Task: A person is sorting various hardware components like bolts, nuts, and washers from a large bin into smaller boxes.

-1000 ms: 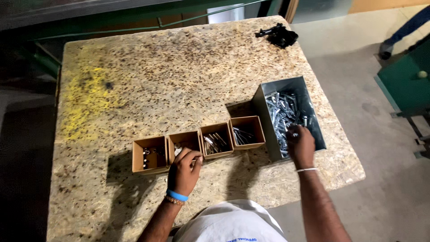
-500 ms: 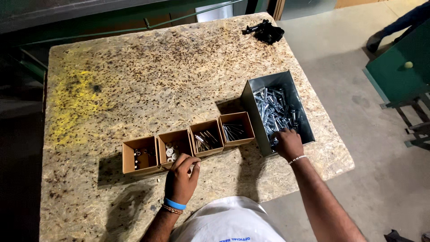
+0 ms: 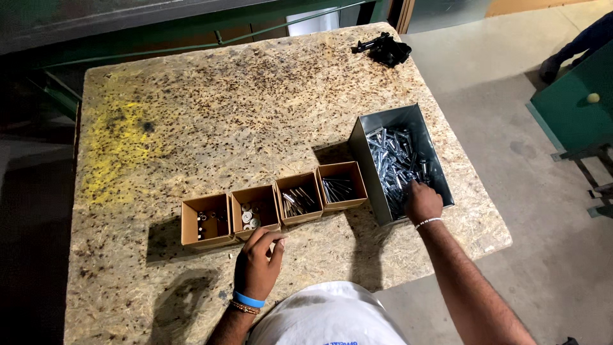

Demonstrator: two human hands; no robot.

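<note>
1. Four small cardboard boxes (image 3: 274,207) stand in a row on the chipboard desk (image 3: 211,121), holding washers and bolts.
2. The left hand (image 3: 257,265) rests on the desk just before the second box, fingers loosely curled, holding nothing visible.
3. The right hand (image 3: 421,201) reaches into the metal bin (image 3: 401,160) among loose bolts (image 3: 396,156); whether its fingers grip one I cannot tell.
4. Judging by this, sorting is under way at the picking step; carrying a bolt leftward would call for matching its box.

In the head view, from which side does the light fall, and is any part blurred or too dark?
Head view: the small cardboard boxes cast shadows to the lower left, so light comes from the upper right; the metal bin shades its left side; the left edge is dark; the right hand looks sharp.
</note>
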